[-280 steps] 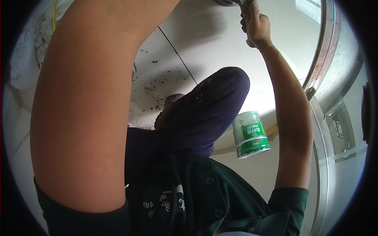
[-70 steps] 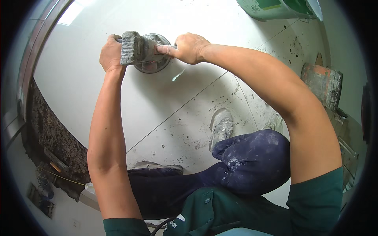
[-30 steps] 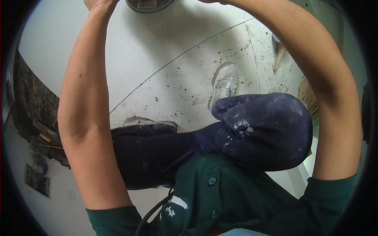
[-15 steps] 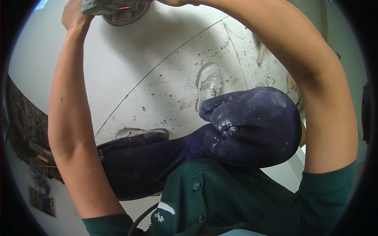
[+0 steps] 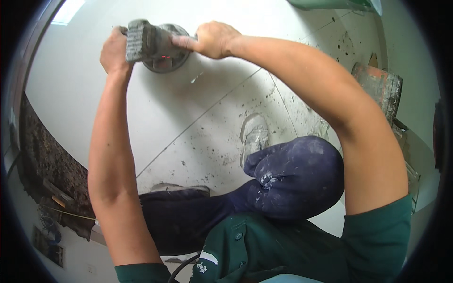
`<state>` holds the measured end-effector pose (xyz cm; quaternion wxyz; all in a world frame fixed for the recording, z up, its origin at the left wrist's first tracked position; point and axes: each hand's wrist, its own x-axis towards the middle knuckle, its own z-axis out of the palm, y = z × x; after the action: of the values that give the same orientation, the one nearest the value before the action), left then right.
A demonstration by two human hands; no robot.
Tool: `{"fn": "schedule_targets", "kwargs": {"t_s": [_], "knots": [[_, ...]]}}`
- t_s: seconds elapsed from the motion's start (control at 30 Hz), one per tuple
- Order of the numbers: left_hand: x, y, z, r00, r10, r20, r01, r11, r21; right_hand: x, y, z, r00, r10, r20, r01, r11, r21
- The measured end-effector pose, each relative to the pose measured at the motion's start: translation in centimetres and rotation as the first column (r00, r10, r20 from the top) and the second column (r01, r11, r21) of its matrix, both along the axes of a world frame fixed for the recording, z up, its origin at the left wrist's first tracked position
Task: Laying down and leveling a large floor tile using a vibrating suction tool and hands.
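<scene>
A dusty grey tile vibrator point(image 5: 159, 45) with a round base and a small red display rests on a large white floor tile point(image 5: 198, 101). My left hand point(image 5: 113, 51) is closed on its left side, next to a ribbed grey block; the fingertips are partly hidden. On the other side, my right hand point(image 5: 214, 40) has its fingers curled at the tool, with one digit stretched along its body. Both arms reach forward over my bent knee point(image 5: 306, 174).
Thin joints and dark crumbs mark the floor around my dusty shoe point(image 5: 255, 134). A worn orange-grey bucket point(image 5: 377, 89) lies beyond my right arm. Rough dark ground point(image 5: 56, 160) borders the tiles at left. Something green point(image 5: 330, 4) shows at the top edge.
The view has shifted, so the tile vibrator and both hands sit lower and fully in sight. The bucket and the green thing have come into view. Both hands are still at the tool.
</scene>
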<state>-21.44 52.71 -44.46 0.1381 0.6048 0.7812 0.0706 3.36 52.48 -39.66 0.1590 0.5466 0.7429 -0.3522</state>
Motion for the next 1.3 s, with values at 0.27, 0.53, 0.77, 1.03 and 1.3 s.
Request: {"fn": "schedule_targets", "kwargs": {"t_s": [0.27, 0.53, 0.77, 1.03, 1.3], "knots": [[0.5, 0.7, 0.8, 0.999, 0.051, -0.003, -0.051, 0.997, -0.061, 0.3, 0.3, 0.3, 0.998, 0.008, -0.056, -0.009, 1.000, -0.017], [0.7, 0.7, 1.0, 0.995, 0.097, 0.037, -0.093, 0.990, -0.104, 0.4, 1.1, 0.4, 0.993, 0.115, -0.008, -0.115, 0.983, -0.146], [0.3, 1.3, 1.4, 0.996, 0.089, 0.027, -0.087, 0.993, -0.079, -0.6, 1.1, 2.0, 0.999, 0.045, -0.013, -0.047, 0.981, -0.189], [2.7, 12.0, 0.6, 0.970, -0.238, -0.052, 0.239, 0.971, 0.025, 0.9, 4.7, -0.8, 0.954, -0.278, -0.112, 0.243, 0.936, -0.253], [3.8, 18.5, 0.4, 0.948, -0.318, 0.005, 0.317, 0.947, 0.049, 2.1, 8.5, -0.8, 0.867, -0.414, -0.277, 0.320, 0.889, -0.328]]}}
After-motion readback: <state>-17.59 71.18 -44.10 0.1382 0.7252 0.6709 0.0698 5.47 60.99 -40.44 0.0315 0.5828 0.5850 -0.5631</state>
